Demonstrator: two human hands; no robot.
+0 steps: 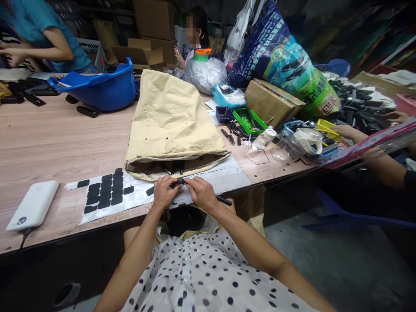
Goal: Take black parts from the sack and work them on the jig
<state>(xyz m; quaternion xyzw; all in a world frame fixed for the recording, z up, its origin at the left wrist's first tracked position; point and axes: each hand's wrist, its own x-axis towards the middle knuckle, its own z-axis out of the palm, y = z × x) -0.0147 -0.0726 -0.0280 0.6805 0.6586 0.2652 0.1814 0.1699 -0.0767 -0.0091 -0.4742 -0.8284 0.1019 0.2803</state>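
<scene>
My left hand (165, 190) and my right hand (202, 193) meet at the table's front edge, fingers pinched on a small black part (180, 180) with a rounded knob. A black rod (224, 200) sticks out beside my right wrist; whether that hand holds it is hidden. Just beyond my fingers lies a large tan paper sack (175, 125), its mouth facing me, with dark pieces inside. To the left, a white sheet (130, 200) carries rows of black rounded stickers (105, 190). Flat cardboard (227, 175) lies under the sack's mouth.
A white power bank (34, 206) with a cable is at the left. Behind are a blue basin (97, 89) and a green tray (248, 121). Clear bottles (263, 139) stand right of the sack. Co-workers sit at the far left, back and right, one arm (373, 151) reaching in.
</scene>
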